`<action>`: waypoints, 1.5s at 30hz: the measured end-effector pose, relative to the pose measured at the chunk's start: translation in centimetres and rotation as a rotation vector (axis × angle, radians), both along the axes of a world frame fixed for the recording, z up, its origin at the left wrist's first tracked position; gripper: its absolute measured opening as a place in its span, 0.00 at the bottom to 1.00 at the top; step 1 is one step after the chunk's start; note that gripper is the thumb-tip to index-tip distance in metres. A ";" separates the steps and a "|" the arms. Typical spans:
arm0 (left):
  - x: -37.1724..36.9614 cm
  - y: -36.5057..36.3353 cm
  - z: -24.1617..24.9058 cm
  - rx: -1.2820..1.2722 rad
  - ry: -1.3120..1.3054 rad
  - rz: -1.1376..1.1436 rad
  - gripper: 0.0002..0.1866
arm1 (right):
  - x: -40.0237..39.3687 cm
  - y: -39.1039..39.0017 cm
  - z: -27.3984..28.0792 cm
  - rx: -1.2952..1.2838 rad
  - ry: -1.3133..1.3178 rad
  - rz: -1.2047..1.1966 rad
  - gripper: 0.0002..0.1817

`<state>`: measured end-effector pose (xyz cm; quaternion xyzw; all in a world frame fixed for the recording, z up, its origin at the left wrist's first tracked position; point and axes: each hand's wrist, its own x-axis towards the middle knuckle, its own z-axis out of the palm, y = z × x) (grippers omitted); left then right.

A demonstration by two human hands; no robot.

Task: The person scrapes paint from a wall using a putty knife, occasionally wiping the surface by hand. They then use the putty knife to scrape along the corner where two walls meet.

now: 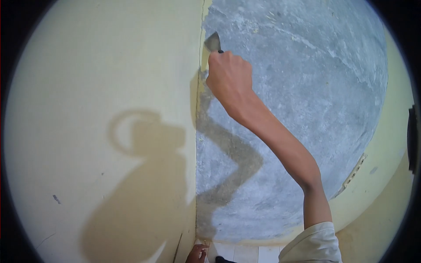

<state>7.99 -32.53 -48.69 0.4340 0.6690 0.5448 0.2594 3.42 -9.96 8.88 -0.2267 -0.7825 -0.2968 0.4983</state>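
Observation:
My right hand [231, 79] is closed around the handle of a putty knife [213, 43]. Its metal blade points up along the wall corner, by a narrow strip of yellowish paint [205, 59] at the edge of the bare grey wall [298, 101]. Most of the handle is hidden inside my fist. Low in the view, close to the corner's foot, my left hand [196, 254] shows only in part. Its fingers look loosely bent and somewhat apart, with no tool visible in them.
A cream painted wall [87, 79] meets the grey one at a cracked corner, with shadows across both. White floor tiles [245, 253] and a small black object [224, 259] show at the bottom. A broken-edged gap [353, 173] and a dark object [412, 139] are at right.

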 end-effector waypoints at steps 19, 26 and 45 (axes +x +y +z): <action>0.6 -1.3 5.5 0.013 0.168 -0.019 0.11 | 3.5 0.9 -2.3 -0.110 -0.146 0.023 0.10; -2.2 2.8 9.9 0.253 0.288 0.207 0.14 | 17.8 1.2 -23.2 -0.978 0.239 0.478 0.19; -10.6 32.7 48.4 1.032 0.725 0.621 0.37 | 23.5 3.6 -40.0 -1.605 0.468 0.507 0.18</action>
